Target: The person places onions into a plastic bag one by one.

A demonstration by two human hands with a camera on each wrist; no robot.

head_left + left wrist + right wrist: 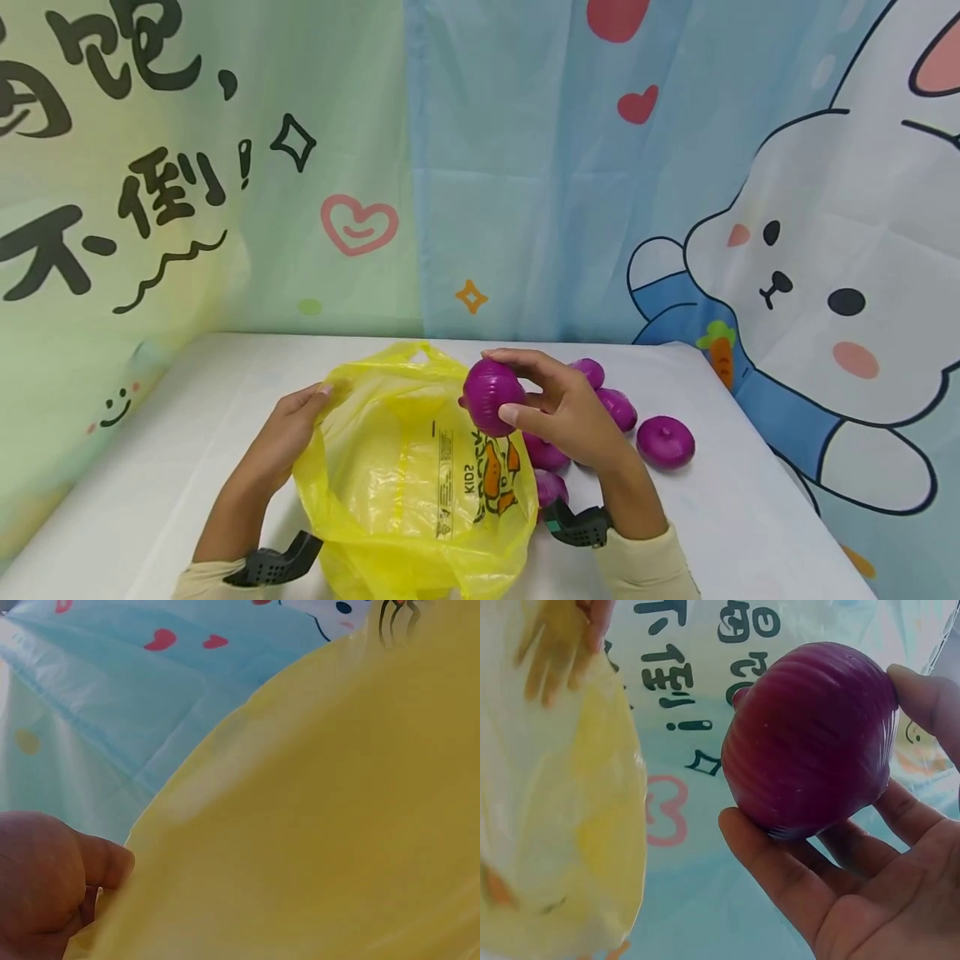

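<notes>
My left hand (288, 429) pinches the left edge of a yellow plastic bag (360, 467), whose wide mouth faces me. In the left wrist view the thumb (109, 862) presses on the edge of the bag (300, 825), and other fingers are hidden behind it. My right hand (573, 412) holds a purple onion (492, 397) between thumb and fingers, above the bag's right rim. Seen from the right wrist, the glossy onion (810, 739) is raised beside the bag (562, 817), gripped by spread fingertips.
Several more purple onions lie on the white table (750, 517) behind and below my right hand, including one (666, 442) apart on the right. Some are partly hidden by the bag and hand. A printed cloth backdrop (510, 208) hangs behind the table.
</notes>
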